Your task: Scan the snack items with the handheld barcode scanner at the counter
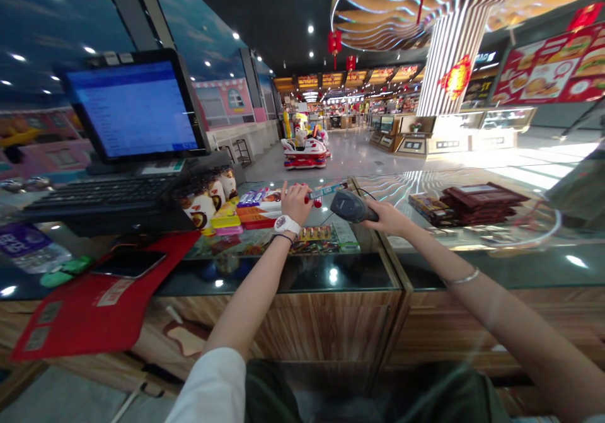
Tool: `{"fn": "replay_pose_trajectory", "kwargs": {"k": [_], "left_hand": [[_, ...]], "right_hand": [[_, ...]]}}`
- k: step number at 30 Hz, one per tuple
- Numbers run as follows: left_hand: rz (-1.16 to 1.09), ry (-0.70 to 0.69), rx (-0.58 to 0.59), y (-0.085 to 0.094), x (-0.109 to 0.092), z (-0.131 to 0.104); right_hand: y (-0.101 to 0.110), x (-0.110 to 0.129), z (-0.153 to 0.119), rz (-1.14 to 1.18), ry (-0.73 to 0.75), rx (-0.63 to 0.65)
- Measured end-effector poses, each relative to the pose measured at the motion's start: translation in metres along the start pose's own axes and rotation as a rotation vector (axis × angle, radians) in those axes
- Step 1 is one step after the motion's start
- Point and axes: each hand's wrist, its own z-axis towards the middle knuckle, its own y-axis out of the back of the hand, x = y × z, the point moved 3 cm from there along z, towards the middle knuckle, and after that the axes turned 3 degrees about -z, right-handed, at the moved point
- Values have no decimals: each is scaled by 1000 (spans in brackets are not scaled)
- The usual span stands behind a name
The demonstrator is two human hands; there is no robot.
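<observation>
In my right hand (388, 218) I hold a dark grey barcode scanner (352, 207) by its handle, its head pointing left. My left hand (297, 201), with a white watch on the wrist, is closed on a slim, blue-labelled packet (327, 190); its exact kind is too small to tell. The packet's free end lies just above and beside the scanner's head. Both hands are over the glass counter. Left of my left hand lie stacked colourful snack boxes (259, 205). Small gold-coloured packs (316, 232) show below it.
A monitor (135, 108) and keyboard (99, 193) stand on the left, with a phone (130, 263) on a red mat (94, 322). Snack bags (215, 193) stand beside them. Brown packages (482, 201) are stacked on the right counter. A ride-on toy car (306, 149) stands beyond.
</observation>
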Motion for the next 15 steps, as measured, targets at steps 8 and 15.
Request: {"fn": "replay_pose_trajectory", "kwargs": {"k": [8, 15], "left_hand": [[11, 12, -8, 0, -1, 0], [2, 3, -7, 1, -2, 0]], "right_hand": [[4, 4, -4, -150, 0, 29], [0, -9, -4, -220, 42, 9]]}}
